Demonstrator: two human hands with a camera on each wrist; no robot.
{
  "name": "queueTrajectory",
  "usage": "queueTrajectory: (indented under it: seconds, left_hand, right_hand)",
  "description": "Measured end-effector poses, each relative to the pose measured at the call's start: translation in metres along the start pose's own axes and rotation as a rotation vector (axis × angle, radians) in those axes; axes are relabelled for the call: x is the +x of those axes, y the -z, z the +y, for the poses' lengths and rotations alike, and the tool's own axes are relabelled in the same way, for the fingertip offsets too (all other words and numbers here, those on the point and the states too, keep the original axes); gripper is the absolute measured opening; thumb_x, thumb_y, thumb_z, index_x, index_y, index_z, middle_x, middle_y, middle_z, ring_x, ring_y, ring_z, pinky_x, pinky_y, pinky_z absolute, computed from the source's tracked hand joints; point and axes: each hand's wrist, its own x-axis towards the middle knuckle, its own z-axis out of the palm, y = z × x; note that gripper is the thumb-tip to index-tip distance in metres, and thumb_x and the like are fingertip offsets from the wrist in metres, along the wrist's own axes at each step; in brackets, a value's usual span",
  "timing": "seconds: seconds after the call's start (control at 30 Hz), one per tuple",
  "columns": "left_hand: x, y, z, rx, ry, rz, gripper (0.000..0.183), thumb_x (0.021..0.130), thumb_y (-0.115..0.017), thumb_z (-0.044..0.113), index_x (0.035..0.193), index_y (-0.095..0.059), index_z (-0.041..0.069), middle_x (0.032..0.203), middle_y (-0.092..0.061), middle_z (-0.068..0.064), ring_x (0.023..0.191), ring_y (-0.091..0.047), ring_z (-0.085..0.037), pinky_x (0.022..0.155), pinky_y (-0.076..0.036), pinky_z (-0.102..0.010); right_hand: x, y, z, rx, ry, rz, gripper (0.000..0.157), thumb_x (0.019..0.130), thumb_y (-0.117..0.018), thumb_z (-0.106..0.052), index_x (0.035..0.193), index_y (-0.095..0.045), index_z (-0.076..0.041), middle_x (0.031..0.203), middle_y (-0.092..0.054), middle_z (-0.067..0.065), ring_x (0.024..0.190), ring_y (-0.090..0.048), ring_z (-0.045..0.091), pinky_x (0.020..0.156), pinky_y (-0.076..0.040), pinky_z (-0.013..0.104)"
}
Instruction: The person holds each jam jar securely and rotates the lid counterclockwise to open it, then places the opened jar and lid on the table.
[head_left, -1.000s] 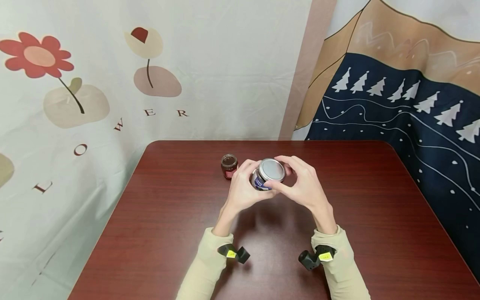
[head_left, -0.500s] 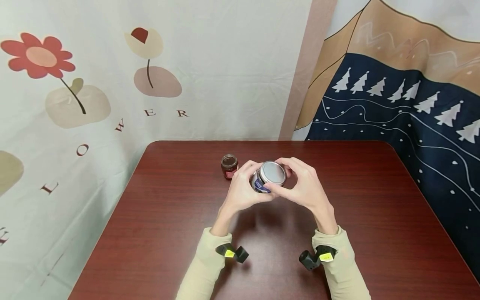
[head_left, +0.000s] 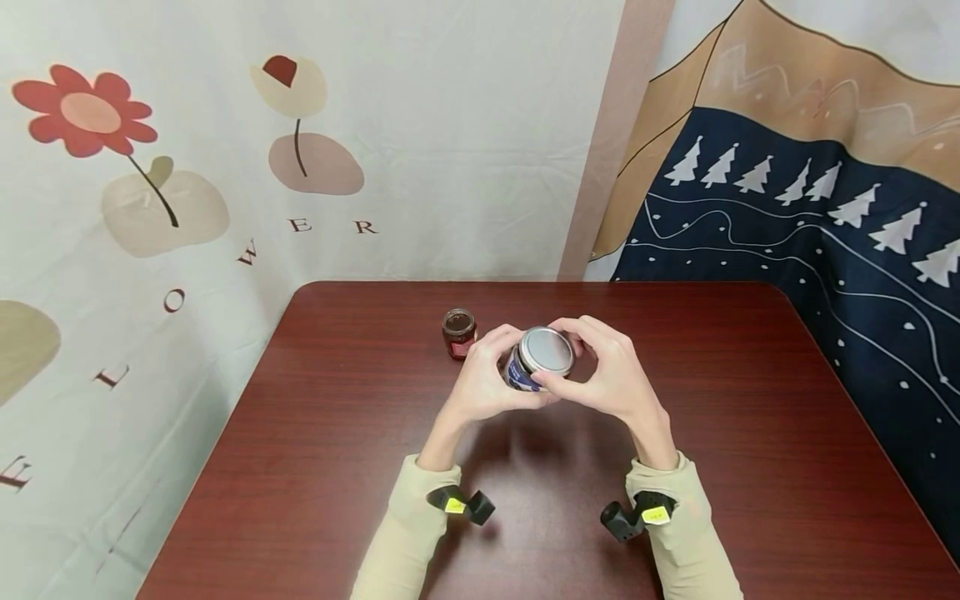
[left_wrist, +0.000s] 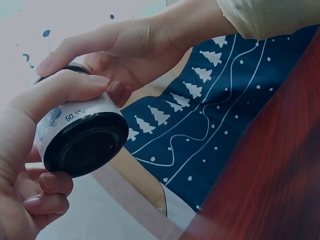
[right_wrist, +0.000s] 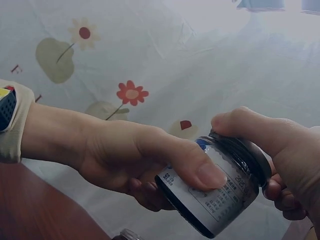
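Note:
In the head view, a jar with a blue and white label (head_left: pixel 522 372) is held up over the table, its silver lid (head_left: pixel 547 350) tilted toward the camera. My left hand (head_left: pixel 483 385) grips the jar's body, thumb over the printed label (right_wrist: pixel 220 192) in the right wrist view. Fingers and thumb of my right hand (head_left: pixel 617 373) are curled round the lid's edge. From the left wrist, the jar's dark base (left_wrist: pixel 90 145) shows between the fingers. A smaller dark jar with a red label (head_left: pixel 459 335) stands upright on the table, just beyond my left hand.
The dark red wooden table (head_left: pixel 330 467) has rounded far corners. Behind it hangs a pale curtain (head_left: pixel 465 150) with flowers, and a navy cloth with white trees (head_left: pixel 750 242) at the right. Each sleeve carries a black wrist camera (head_left: pixel 637 515).
Both hands and the held jar have shifted slightly down and toward me. The pale curtain's left part has swung to the right. The small jar stays put.

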Motion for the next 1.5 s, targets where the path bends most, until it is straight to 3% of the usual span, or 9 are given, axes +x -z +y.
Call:
queueTrajectory:
  seconds: [0.2,0.43,0.77,1.03,1.13,1.23,1.37,1.5]
  left_hand:
    - [0.000,0.001,-0.001,-0.010,0.004,-0.030,0.057,0.061,-0.097,0.029,0.109,-0.071,0.014,0.099,-0.067,0.007,0.098,-0.058,-0.013,0.084,-0.046,-0.033]
    - [0.000,0.002,0.000,-0.034,0.008,-0.056,0.055,0.060,-0.097,0.030,0.107,-0.071,0.016,0.097,-0.068,0.009,0.094,-0.054,-0.015,0.080,-0.045,-0.033]
    - [-0.002,0.003,-0.002,-0.202,0.011,-0.140,0.059,0.060,-0.097,0.013,0.112,-0.070,0.008,0.100,-0.067,-0.004,0.097,-0.058,-0.019,0.081,-0.052,-0.032]
    - [0.002,0.013,0.029,-0.228,-0.017,-0.146,0.056,0.060,-0.094,0.001,0.109,-0.067,-0.001,0.099,-0.067,-0.010,0.094,-0.060,-0.019,0.080,-0.053,-0.031]
    - [0.001,0.009,0.017,-0.219,-0.032,-0.139,0.058,0.060,-0.095,0.007,0.110,-0.068,0.003,0.098,-0.067,-0.006,0.093,-0.059,-0.018,0.079,-0.053,-0.031]
    - [0.001,0.009,0.018,-0.210,-0.039,-0.134,0.057,0.060,-0.096,0.008,0.110,-0.069,0.004,0.096,-0.066,-0.004,0.092,-0.058,-0.017,0.078,-0.053,-0.030]
    - [0.003,0.015,0.035,-0.208,-0.026,-0.130,0.054,0.060,-0.094,0.002,0.108,-0.068,0.001,0.095,-0.066,-0.008,0.091,-0.057,-0.019,0.076,-0.052,-0.030]
    - [0.003,0.016,0.036,-0.185,-0.018,-0.125,0.054,0.060,-0.095,0.004,0.107,-0.069,0.002,0.095,-0.067,-0.007,0.092,-0.054,-0.020,0.076,-0.051,-0.029]
  right_hand:
    - [0.001,0.001,-0.001,0.011,0.006,-0.012,0.053,0.069,-0.090,-0.020,0.117,-0.069,-0.010,0.093,-0.063,-0.002,0.082,-0.051,0.013,0.069,-0.043,0.024]
    - [0.000,0.002,-0.001,0.023,0.002,-0.040,0.052,0.070,-0.089,-0.021,0.117,-0.069,-0.012,0.095,-0.064,-0.004,0.084,-0.052,0.012,0.071,-0.045,0.025]
    - [0.000,0.004,0.000,0.080,0.025,-0.060,0.050,0.072,-0.085,-0.019,0.118,-0.069,-0.013,0.090,-0.061,-0.005,0.083,-0.051,0.013,0.071,-0.043,0.026]
    - [-0.001,0.004,0.002,0.097,0.034,-0.059,0.048,0.073,-0.083,-0.019,0.119,-0.069,-0.012,0.085,-0.057,-0.004,0.082,-0.050,0.012,0.068,-0.041,0.028]
    - [-0.001,0.004,0.003,0.108,0.037,-0.058,0.048,0.074,-0.083,-0.018,0.119,-0.068,-0.011,0.085,-0.057,-0.004,0.081,-0.050,0.013,0.067,-0.040,0.028]
    - [-0.001,0.004,0.004,0.116,0.041,-0.059,0.048,0.074,-0.083,-0.016,0.119,-0.067,-0.009,0.088,-0.059,-0.003,0.081,-0.050,0.013,0.067,-0.041,0.028]
    - [-0.001,0.005,0.004,0.123,0.042,-0.062,0.050,0.074,-0.084,-0.015,0.120,-0.066,-0.008,0.094,-0.063,0.000,0.082,-0.051,0.014,0.068,-0.042,0.027]
    - [0.000,0.005,0.003,0.122,0.043,-0.058,0.050,0.074,-0.082,-0.015,0.121,-0.065,-0.007,0.095,-0.064,0.002,0.082,-0.052,0.015,0.069,-0.043,0.027]
